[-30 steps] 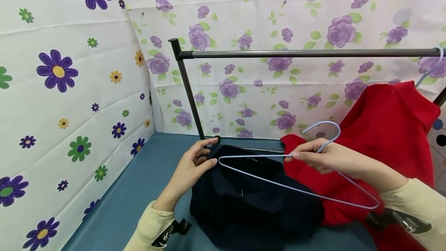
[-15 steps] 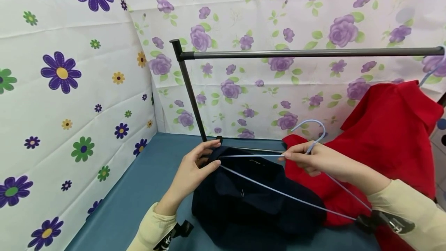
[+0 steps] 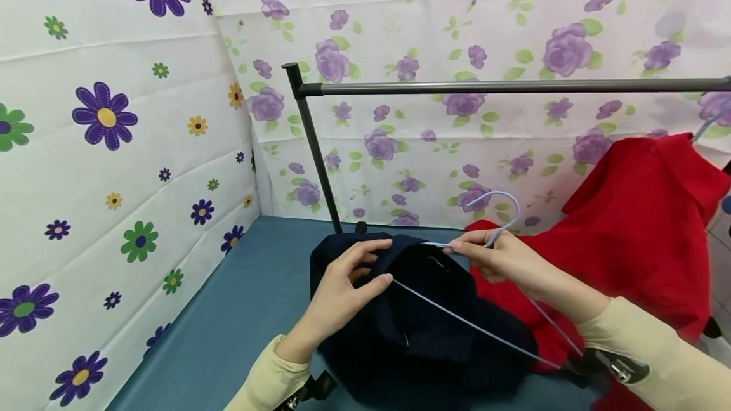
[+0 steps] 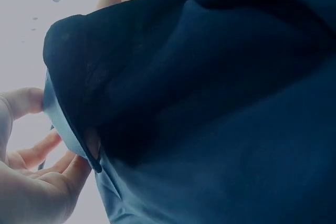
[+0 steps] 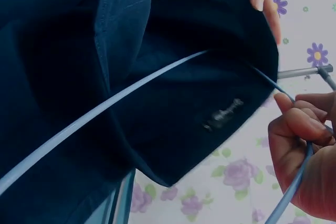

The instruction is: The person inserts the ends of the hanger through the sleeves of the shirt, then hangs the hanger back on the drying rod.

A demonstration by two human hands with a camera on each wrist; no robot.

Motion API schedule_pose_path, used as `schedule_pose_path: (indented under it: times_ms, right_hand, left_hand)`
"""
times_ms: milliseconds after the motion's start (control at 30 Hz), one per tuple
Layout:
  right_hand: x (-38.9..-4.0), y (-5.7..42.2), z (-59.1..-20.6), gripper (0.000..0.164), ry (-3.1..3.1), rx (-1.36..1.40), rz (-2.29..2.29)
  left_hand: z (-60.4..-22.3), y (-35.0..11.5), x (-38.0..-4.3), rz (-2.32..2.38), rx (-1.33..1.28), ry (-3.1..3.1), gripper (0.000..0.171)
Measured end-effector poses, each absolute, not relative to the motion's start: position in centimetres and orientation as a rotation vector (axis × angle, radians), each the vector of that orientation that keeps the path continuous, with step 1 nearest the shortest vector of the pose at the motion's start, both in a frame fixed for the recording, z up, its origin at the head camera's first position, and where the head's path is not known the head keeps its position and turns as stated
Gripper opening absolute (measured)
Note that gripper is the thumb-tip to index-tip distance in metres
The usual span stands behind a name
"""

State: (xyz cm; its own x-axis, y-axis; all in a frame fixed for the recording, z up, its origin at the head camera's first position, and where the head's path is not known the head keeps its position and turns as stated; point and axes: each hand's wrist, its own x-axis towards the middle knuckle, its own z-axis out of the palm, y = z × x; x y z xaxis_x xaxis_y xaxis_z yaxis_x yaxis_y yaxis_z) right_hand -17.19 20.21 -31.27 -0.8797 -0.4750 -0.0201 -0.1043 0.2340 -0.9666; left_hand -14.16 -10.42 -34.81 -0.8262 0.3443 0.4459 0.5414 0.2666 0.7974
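Note:
A navy garment [image 3: 440, 351] with a collar lies bunched on the table, its neck opening facing up. My left hand [image 3: 345, 284] pinches the cloth by the opening; in the left wrist view, thumb and fingers [image 4: 26, 99] sit either side of the folded edge. My right hand [image 3: 508, 262] grips a light blue wire hanger [image 3: 518, 209] just below its hook. One end of the hanger is inside the neck opening, hidden by cloth. Its lower wire [image 5: 105, 105] crosses over the garment in the right wrist view, and the other end stays outside near the right wrist.
A dark metal clothes rack [image 3: 485, 87] stands behind, its bar running across the view. On the right a red collared shirt [image 3: 639, 208] hangs from it, its lower part spread beside the navy garment. The blue-grey table [image 3: 228, 316] meets flower-printed sheets [image 3: 188, 81] at left and back.
The right hand has moved left, carrying the hanger's end into the neck opening. The left hand has shifted right and slightly down along the cloth, drawing it over the hanger end.

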Motion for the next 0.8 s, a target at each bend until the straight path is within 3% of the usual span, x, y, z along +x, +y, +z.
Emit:
schedule_pose_path:
  times_ms: [533,700,800]
  right_hand:
    - [-17.4,19.7,-31.0,0.037,2.237,-0.456,-1.911]
    - [-17.3,20.2,-30.8,0.041,2.228,-0.444,-2.039]
    - [-17.2,20.5,-30.4,0.042,2.211,-0.431,-2.137]
  left_hand:
    - [-34.1,-6.0,-12.8,-1.618,-1.027,-2.211,0.045]
    - [-34.5,-5.3,-12.3,-1.454,-1.100,-1.971,0.033]
    - [-34.6,-5.4,-12.4,-1.286,-1.013,-1.824,0.027]
